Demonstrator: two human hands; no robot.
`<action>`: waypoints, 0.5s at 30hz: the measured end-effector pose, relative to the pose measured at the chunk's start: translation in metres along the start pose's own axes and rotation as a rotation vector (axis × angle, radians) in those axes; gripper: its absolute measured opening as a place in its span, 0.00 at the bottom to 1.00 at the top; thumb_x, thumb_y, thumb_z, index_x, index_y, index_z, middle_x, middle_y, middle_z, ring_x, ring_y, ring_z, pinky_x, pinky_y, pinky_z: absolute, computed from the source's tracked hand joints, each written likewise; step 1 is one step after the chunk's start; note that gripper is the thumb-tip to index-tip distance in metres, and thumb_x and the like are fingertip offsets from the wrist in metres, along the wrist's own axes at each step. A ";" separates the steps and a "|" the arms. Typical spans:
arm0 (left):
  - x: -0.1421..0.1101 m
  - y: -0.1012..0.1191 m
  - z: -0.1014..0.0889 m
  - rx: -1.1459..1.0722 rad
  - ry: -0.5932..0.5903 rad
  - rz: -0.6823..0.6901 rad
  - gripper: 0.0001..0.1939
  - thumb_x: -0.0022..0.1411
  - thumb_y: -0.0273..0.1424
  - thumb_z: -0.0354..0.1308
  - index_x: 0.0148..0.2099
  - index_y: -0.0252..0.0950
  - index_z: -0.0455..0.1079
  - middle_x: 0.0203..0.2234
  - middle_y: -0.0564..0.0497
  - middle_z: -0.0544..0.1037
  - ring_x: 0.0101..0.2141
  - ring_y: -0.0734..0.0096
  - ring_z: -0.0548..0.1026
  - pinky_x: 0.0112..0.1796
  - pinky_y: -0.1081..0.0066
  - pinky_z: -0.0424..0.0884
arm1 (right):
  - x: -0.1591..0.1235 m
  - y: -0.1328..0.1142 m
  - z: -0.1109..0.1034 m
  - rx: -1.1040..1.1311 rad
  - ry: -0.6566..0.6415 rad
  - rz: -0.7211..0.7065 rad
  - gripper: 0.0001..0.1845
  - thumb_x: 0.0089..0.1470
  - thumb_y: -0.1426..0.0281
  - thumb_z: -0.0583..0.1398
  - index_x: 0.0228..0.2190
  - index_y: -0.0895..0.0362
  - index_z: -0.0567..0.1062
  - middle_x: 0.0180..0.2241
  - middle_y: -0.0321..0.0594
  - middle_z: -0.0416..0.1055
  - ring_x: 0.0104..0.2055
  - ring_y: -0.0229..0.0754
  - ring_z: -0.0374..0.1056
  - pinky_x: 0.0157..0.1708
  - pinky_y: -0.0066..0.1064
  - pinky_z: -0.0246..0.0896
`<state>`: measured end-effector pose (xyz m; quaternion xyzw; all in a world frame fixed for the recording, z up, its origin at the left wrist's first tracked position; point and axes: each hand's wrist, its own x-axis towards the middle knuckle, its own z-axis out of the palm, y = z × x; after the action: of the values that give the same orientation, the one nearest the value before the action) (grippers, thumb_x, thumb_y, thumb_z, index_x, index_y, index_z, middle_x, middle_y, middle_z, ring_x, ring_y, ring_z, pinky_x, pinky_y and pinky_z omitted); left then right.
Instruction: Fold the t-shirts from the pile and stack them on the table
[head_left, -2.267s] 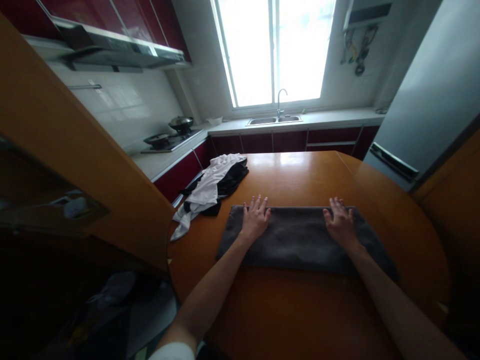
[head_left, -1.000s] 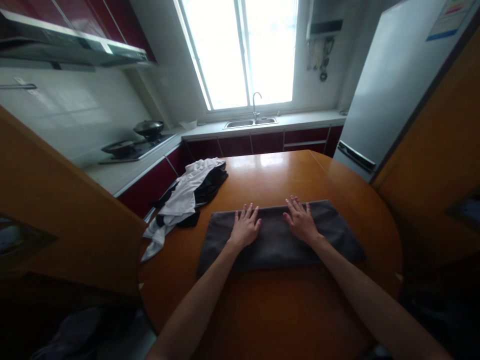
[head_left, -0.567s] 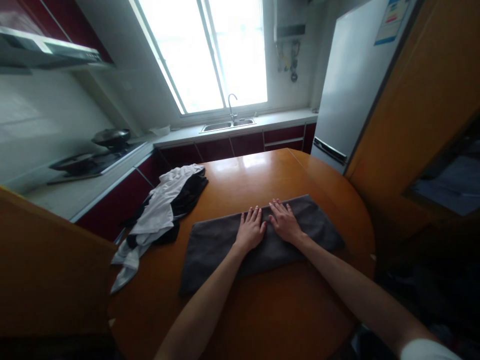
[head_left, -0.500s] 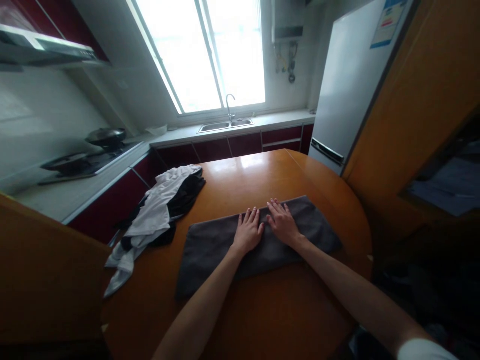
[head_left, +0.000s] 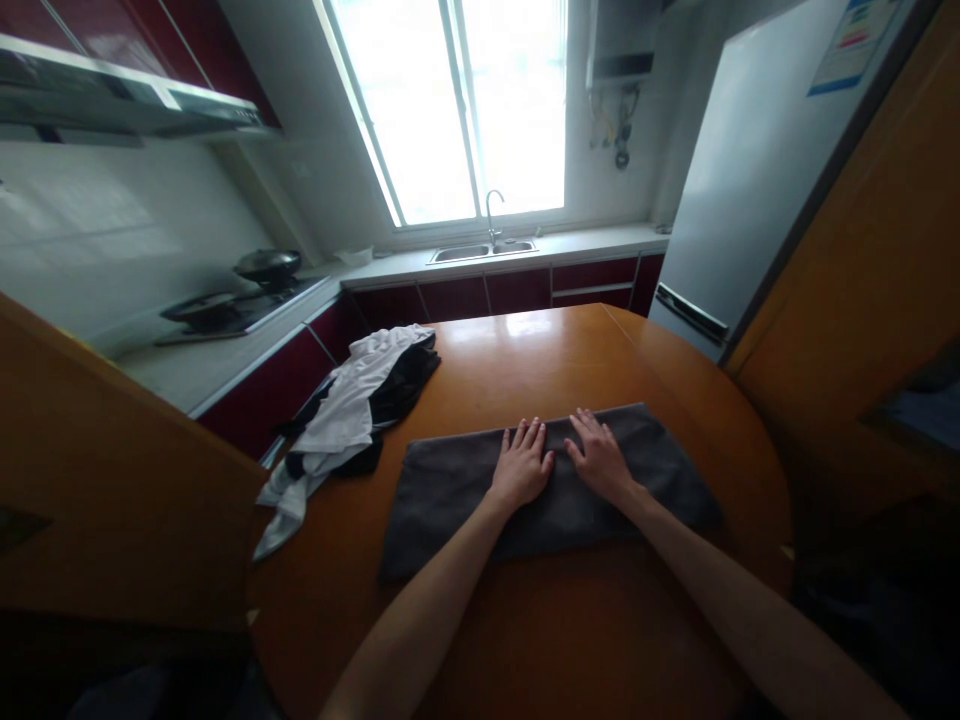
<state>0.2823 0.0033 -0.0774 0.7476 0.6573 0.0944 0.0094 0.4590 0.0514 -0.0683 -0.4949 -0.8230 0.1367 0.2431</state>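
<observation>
A dark grey folded cloth (head_left: 450, 505) lies flat across the wooden table (head_left: 570, 630) in front of me; its exact kind I cannot tell. My left hand (head_left: 521, 467) rests palm down near its middle, fingers stretched toward the far edge. Just to the right, my right hand (head_left: 598, 460) lies on the same cloth with its fingers spread. A small gap separates the two hands. Neither hand grips anything. Part of the cloth is hidden under my hands and forearms.
White and black clothes (head_left: 349, 400) lie in a loose heap at the table's left edge. Beyond the table are a counter with a sink (head_left: 461, 253) and a stove with a lidded pan (head_left: 266, 265). A fridge (head_left: 757, 170) stands at the right.
My view has turned left, so everything appears further right. My right hand has shifted slightly away from the left one, widening the gap. The cloth lies as before.
</observation>
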 end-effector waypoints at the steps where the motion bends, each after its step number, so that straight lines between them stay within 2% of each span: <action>1: 0.000 0.000 0.000 -0.004 0.003 -0.002 0.32 0.74 0.43 0.40 0.74 0.35 0.51 0.72 0.47 0.51 0.71 0.55 0.47 0.67 0.47 0.45 | 0.002 0.007 -0.008 0.025 0.047 0.024 0.29 0.65 0.64 0.50 0.64 0.62 0.65 0.67 0.53 0.59 0.71 0.50 0.51 0.68 0.46 0.46; 4: -0.001 0.000 0.002 -0.017 0.015 -0.003 0.32 0.74 0.43 0.40 0.73 0.35 0.52 0.72 0.47 0.51 0.71 0.55 0.46 0.68 0.48 0.45 | 0.006 0.043 -0.036 0.035 0.151 0.219 0.32 0.63 0.60 0.53 0.62 0.66 0.66 0.61 0.58 0.67 0.65 0.54 0.62 0.64 0.43 0.56; 6: -0.002 0.000 0.003 -0.025 0.023 0.001 0.32 0.74 0.44 0.40 0.73 0.36 0.52 0.72 0.48 0.52 0.71 0.56 0.47 0.68 0.48 0.45 | 0.006 0.074 -0.053 -0.007 0.149 0.379 0.36 0.61 0.58 0.56 0.63 0.68 0.64 0.60 0.61 0.68 0.61 0.58 0.66 0.60 0.45 0.61; 8: -0.002 -0.001 0.003 -0.034 0.034 0.001 0.32 0.74 0.44 0.41 0.73 0.36 0.53 0.72 0.48 0.52 0.71 0.55 0.47 0.68 0.49 0.44 | 0.001 0.104 -0.064 -0.062 0.141 0.444 0.41 0.59 0.56 0.57 0.64 0.70 0.61 0.59 0.64 0.68 0.60 0.60 0.67 0.58 0.46 0.63; 11: -0.002 -0.001 0.003 -0.047 0.040 -0.004 0.32 0.73 0.44 0.41 0.73 0.36 0.52 0.72 0.48 0.52 0.71 0.55 0.47 0.68 0.49 0.44 | -0.013 0.135 -0.070 -0.134 0.121 0.493 0.42 0.57 0.57 0.59 0.64 0.72 0.61 0.58 0.65 0.69 0.60 0.63 0.67 0.57 0.48 0.63; 15: 0.000 -0.001 0.004 -0.058 0.033 -0.012 0.31 0.73 0.43 0.42 0.73 0.38 0.53 0.72 0.48 0.52 0.71 0.56 0.47 0.68 0.49 0.44 | -0.031 0.149 -0.070 -0.065 0.041 0.567 0.35 0.55 0.61 0.61 0.59 0.67 0.69 0.47 0.58 0.78 0.50 0.57 0.75 0.49 0.44 0.69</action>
<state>0.2818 0.0036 -0.0810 0.7415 0.6588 0.1258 0.0207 0.6201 0.0936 -0.0862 -0.7155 -0.6506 0.1627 0.1956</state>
